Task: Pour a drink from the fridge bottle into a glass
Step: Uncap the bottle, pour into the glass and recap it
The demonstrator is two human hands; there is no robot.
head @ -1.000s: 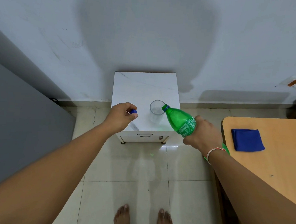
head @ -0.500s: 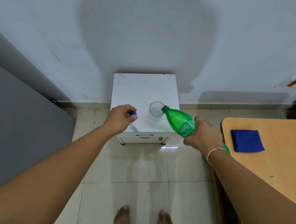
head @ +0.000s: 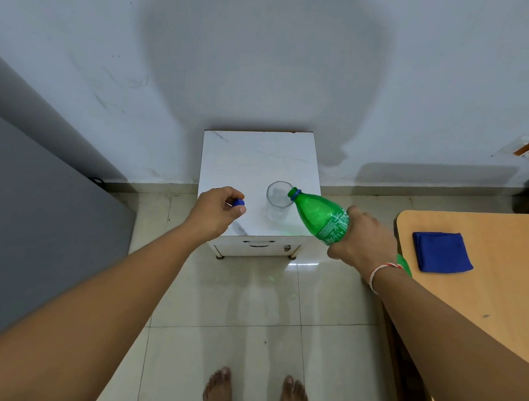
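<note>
A clear glass (head: pixel 278 201) stands upright on a small white marble-topped cabinet (head: pixel 256 156). My right hand (head: pixel 361 240) grips a green plastic bottle (head: pixel 319 214), uncapped and tilted left, its mouth resting at the glass's right rim. Whether liquid is flowing I cannot tell. My left hand (head: pixel 217 211) hovers over the cabinet's front left corner, fingers closed on the bottle's blue cap (head: pixel 238 202). The bottle's lower end is hidden behind my right hand.
A wooden table (head: pixel 484 275) with a folded blue cloth (head: pixel 441 252) stands at the right. A grey panel (head: pixel 40 202) fills the left side. The cabinet sits against a white wall on a tiled floor, where my bare feet (head: pixel 256 395) show below.
The bottle's mouth has stayed at the glass rim, tilting slightly further. My left hand with the cap has barely moved.
</note>
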